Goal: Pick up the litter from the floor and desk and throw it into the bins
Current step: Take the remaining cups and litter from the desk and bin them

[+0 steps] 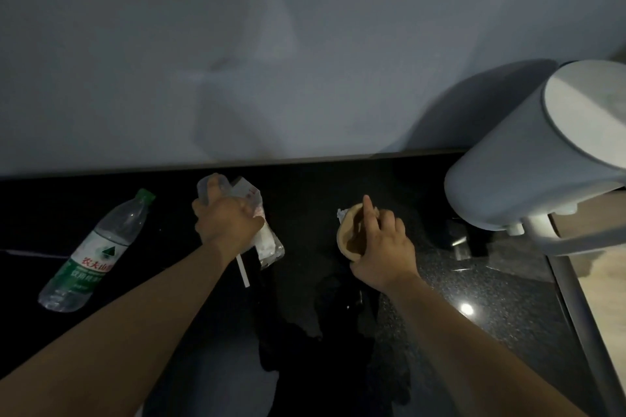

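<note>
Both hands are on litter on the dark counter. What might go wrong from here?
1. The straw sticks out below the left hand, which grips clear plastic; it may slip out on lifting.
2. The right hand seems to hold the brown cup at its rim, index finger straight; the hold may be weak, and the white scrap beside it may stay behind.
3. The bottle lies on its side, untouched; with both hands busy it may be missed.
</note>
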